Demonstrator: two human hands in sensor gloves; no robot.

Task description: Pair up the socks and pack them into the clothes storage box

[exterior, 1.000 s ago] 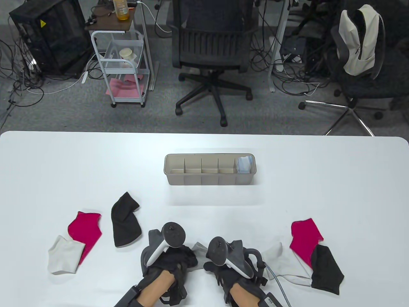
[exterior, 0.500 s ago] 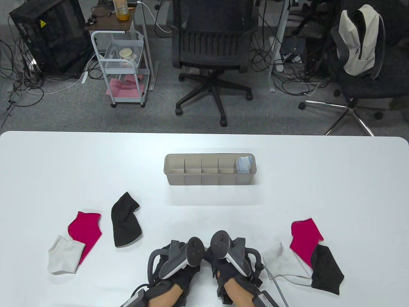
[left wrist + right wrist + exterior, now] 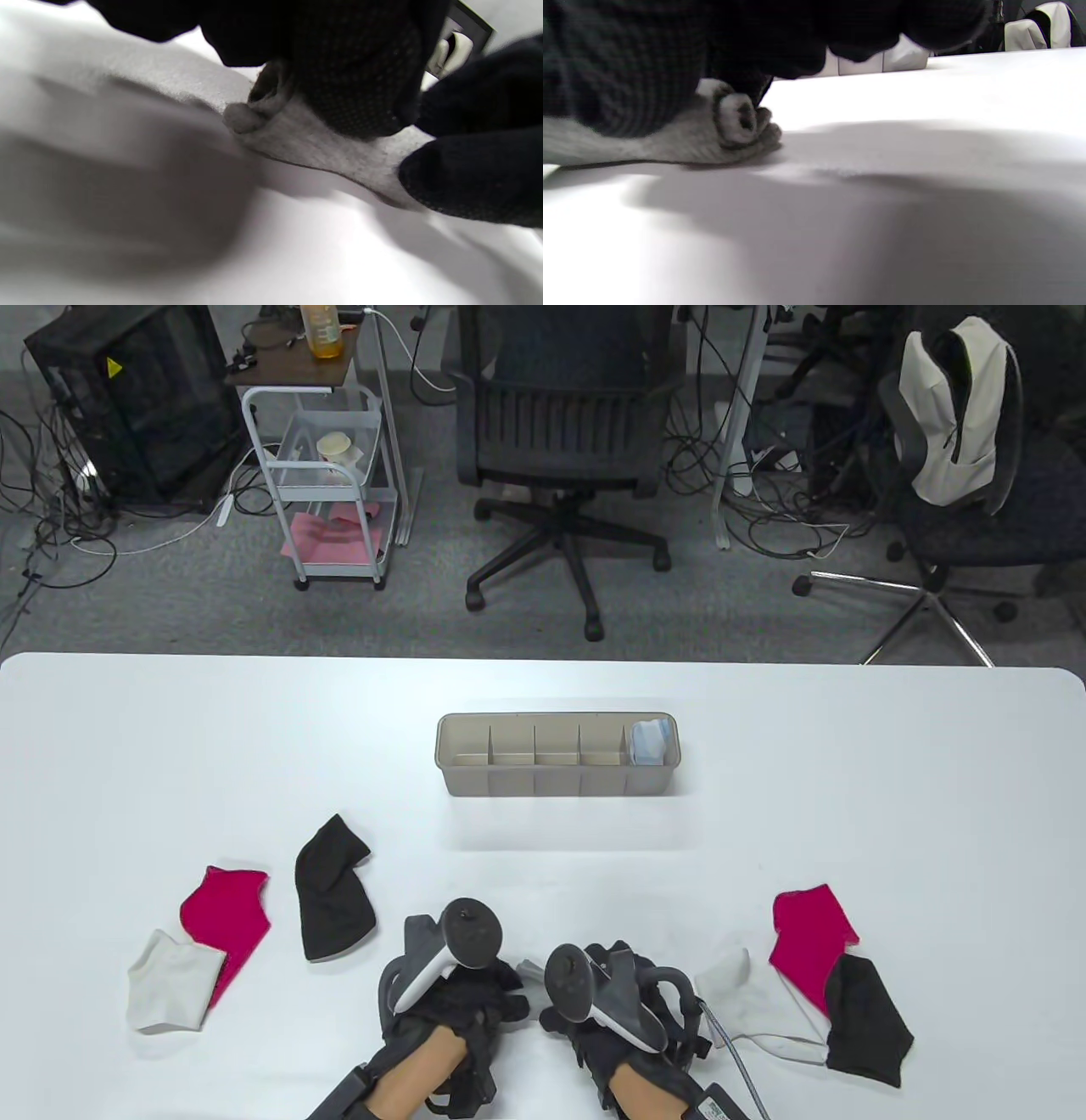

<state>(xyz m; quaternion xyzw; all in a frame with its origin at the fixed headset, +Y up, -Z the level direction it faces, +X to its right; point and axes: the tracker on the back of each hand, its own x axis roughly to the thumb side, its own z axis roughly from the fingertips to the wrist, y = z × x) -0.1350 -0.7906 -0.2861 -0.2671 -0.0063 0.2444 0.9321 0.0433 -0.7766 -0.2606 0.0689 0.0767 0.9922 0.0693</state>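
both hands [image 3: 526, 1001] pinch fuzzy knit grey sock [image 3: 322, 148], rolled end.

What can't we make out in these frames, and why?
- Grey sock: in the table view, both gloves and trackers cover all but a sliver; single or paired, unclear.
- Left hand, right hand: fingers hidden under the trackers there.
- Light blue item in the storage box: too small to identify.
- Left wrist view foreground: blurred.
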